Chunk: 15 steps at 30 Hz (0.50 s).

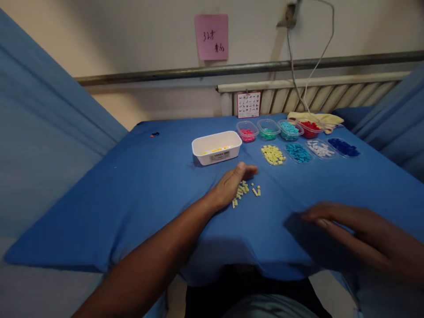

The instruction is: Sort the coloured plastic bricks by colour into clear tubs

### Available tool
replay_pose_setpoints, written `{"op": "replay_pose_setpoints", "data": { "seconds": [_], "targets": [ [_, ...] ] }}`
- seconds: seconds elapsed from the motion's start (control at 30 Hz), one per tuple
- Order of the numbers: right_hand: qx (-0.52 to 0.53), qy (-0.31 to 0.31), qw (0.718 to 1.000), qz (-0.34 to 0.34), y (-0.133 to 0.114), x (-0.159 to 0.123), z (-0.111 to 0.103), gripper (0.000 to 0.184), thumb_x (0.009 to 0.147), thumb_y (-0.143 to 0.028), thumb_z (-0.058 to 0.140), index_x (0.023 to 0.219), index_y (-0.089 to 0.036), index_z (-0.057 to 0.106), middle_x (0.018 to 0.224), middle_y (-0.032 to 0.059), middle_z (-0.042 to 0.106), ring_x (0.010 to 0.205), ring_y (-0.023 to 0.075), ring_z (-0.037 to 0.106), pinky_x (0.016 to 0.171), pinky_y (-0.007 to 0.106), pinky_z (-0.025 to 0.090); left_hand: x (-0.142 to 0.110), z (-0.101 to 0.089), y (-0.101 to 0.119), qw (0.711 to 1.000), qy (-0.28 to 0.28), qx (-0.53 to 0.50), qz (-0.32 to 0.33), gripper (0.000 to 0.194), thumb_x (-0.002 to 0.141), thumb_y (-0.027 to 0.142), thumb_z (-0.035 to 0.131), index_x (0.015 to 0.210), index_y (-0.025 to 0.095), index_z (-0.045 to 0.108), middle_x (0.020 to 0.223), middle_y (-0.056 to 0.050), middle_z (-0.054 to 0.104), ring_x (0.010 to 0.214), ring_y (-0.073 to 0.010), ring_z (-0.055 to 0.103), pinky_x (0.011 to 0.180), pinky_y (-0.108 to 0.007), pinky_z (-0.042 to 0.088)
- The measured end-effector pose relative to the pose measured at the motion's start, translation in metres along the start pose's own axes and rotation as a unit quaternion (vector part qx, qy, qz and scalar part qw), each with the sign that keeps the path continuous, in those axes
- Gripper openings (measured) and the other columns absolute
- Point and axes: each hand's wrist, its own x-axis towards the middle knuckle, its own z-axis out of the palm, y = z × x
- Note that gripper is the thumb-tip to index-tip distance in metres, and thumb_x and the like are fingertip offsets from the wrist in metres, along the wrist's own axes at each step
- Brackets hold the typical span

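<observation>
My left hand [228, 187] stands on its edge on the blue cloth, fingers stretched out and thumb up. It curves around a small pile of pale yellow pieces [240, 191], partly hiding them. A few more loose pieces [256, 190] lie just right of the pile. Over the right front of the table, my right hand [361, 234] is slightly blurred, with its fingers extended, thumb apart and nothing visible in it. Behind the left hand sits a white plastic box [215, 157] with some yellow pieces inside.
Clear tubs of pink [247, 135], green [268, 134], turquoise [289, 129] and red pieces [310, 127] line the back right. In front are trays of yellow [273, 154], blue [298, 152], white [319, 148] and dark blue pieces [343, 147]. A yellow cloth [327, 119] lies behind.
</observation>
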Motion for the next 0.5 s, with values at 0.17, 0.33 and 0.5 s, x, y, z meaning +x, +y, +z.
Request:
{"op": "replay_pose_setpoints", "data": {
  "seconds": [0.17, 0.33, 0.5],
  "targets": [
    [0.126, -0.137, 0.982, -0.036, -0.015, 0.117, 0.022, 0.032, 0.115, -0.030, 0.049, 0.126, -0.026, 0.078, 0.114, 0.0051, 0.085, 0.099, 0.0226, 0.081, 0.090, 0.035, 0.063, -0.006, 0.001, 0.016, 0.987, 0.036, 0.142, 0.071, 0.057, 0.115, 0.059, 0.046, 0.141, 0.016, 0.073, 0.140, -0.016, 0.078, 0.130, -0.0287, 0.073, 0.116, -0.048, 0.056],
    [0.025, -0.152, 0.987, -0.053, -0.007, 0.165, 0.056, 0.038, 0.108, -0.025, 0.055, 0.140, -0.018, 0.074, 0.107, 0.0110, 0.085, 0.091, 0.0263, 0.080, 0.083, 0.036, 0.056, -0.012, -0.041, 0.033, 0.818, 0.124, 0.534, 0.174, 0.039, 0.109, 0.029, 0.059, 0.144, 0.017, 0.071, 0.146, -0.018, 0.073, 0.136, -0.0343, 0.067, 0.117, -0.054, 0.051],
    [0.056, 0.028, 0.998, -0.013, 0.002, 0.171, 0.085, 0.071, 0.111, -0.037, 0.056, 0.177, -0.019, 0.036, 0.098, 0.0047, 0.082, 0.080, 0.0233, 0.076, 0.076, 0.034, 0.053, -0.009, -0.089, 0.046, 0.676, 0.171, 0.716, 0.046, 0.034, 0.110, 0.027, 0.055, 0.133, 0.015, 0.077, 0.127, -0.020, 0.079, 0.121, -0.0388, 0.070, 0.105, -0.054, 0.049]
  ]
}}
